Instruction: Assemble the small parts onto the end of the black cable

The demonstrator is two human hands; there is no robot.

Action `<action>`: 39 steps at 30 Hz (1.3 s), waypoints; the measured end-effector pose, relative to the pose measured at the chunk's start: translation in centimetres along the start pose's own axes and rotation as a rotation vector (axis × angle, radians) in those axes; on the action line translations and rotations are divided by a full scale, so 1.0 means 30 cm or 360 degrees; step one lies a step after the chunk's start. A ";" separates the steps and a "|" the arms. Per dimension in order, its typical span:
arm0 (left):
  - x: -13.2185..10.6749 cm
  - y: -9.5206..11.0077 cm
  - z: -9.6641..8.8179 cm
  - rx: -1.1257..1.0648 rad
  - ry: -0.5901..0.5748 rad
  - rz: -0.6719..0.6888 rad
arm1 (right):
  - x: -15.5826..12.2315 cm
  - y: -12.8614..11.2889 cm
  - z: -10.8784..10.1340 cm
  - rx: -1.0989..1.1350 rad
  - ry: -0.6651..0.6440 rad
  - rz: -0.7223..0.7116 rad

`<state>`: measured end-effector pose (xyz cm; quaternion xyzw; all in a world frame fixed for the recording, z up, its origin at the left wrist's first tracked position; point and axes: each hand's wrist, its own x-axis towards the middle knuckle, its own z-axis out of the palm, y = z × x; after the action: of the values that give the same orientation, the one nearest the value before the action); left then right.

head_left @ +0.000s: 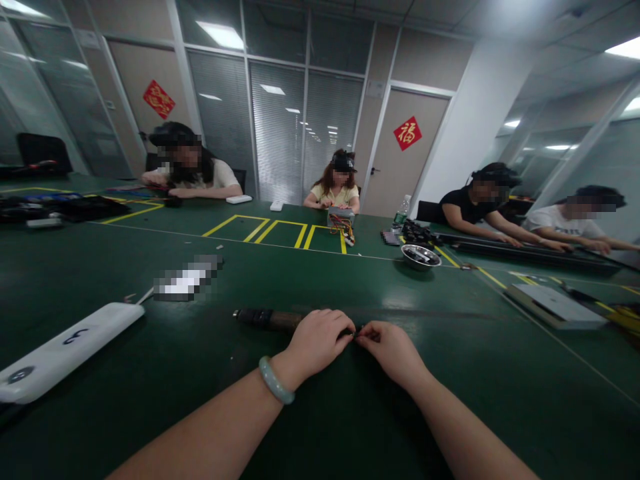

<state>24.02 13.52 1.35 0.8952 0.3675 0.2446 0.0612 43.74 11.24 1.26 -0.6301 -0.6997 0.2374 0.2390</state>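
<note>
My left hand (317,340) is curled over the right end of a dark, brownish cylindrical tool (267,319) lying on the green table (350,427). A pale green bangle sits on that wrist. My right hand (390,347) meets it fingertip to fingertip, pinching something tiny and dark between thumb and finger. What the pinched thing is I cannot make out. Both hands rest on the table near its front middle.
A white power bank (65,350) lies at the left. A metal bowl (421,257), a water bottle (401,211), a box with coloured wires (341,223) and a flat grey device (555,305) lie farther off. Several other people sit around the table's far and right sides.
</note>
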 end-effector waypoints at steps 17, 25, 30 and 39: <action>0.001 0.005 -0.005 0.0018 -0.0005 -0.0029 | 0.009 0.000 -0.009 0.0052 -0.0043 0.0027; 0.004 -0.004 0.001 0.0018 -0.0010 0.0012 | 0.004 0.000 -0.010 0.0031 -0.0028 0.0022; 0.001 -0.006 0.005 0.0018 -0.0013 0.0007 | 0.001 0.000 -0.008 0.0026 -0.0036 0.0007; 0.001 0.003 0.000 0.0009 -0.0002 -0.0046 | 0.011 0.007 -0.006 0.0129 -0.0077 -0.0009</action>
<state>24.10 13.48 1.40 0.8900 0.3812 0.2422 0.0624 43.98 11.60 1.28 -0.6120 -0.6968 0.2801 0.2479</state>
